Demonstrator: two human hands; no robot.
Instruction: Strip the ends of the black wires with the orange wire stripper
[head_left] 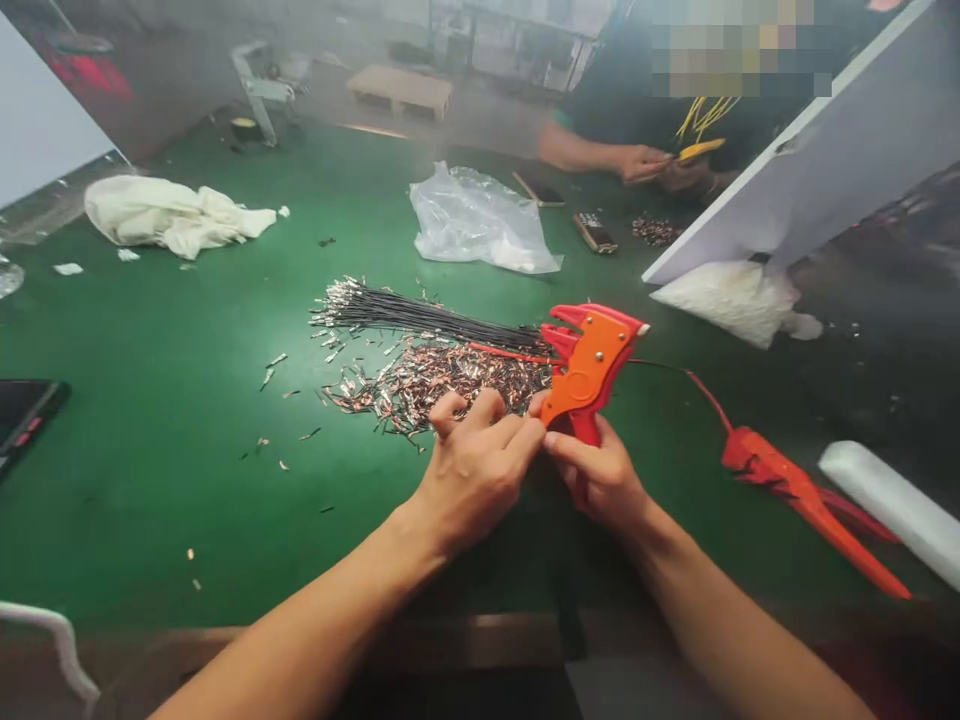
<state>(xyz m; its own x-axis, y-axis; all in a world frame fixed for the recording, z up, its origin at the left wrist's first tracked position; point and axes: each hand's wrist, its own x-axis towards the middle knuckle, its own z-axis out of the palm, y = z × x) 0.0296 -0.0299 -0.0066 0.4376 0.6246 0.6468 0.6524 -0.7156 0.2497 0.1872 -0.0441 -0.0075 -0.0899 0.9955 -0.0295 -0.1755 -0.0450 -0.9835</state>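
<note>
My right hand (604, 470) is wrapped around the handles of an orange and red wire stripper (596, 350), held upright with its red jaws toward the left. My left hand (484, 460) is closed with bent fingers, its fingertips meeting the right hand at the tool's lower part; whatever it pinches is hidden. Just beyond the hands lies a bundle of black wires (435, 312) with pale metal ends at the left. Under the bundle and behind my left hand spreads a heap of short wire scraps (420, 385), copper and black. A thin red wire (506, 352) runs past the stripper's jaws.
A second orange wire stripper (810, 500) lies at right beside a white roll (892, 505). Further back are a clear plastic bag (484, 220), a cream cloth (176, 212) and a white panel (810, 150). A phone (26, 415) sits at left. Across the table, another person's hands (649, 165) hold a yellow tool.
</note>
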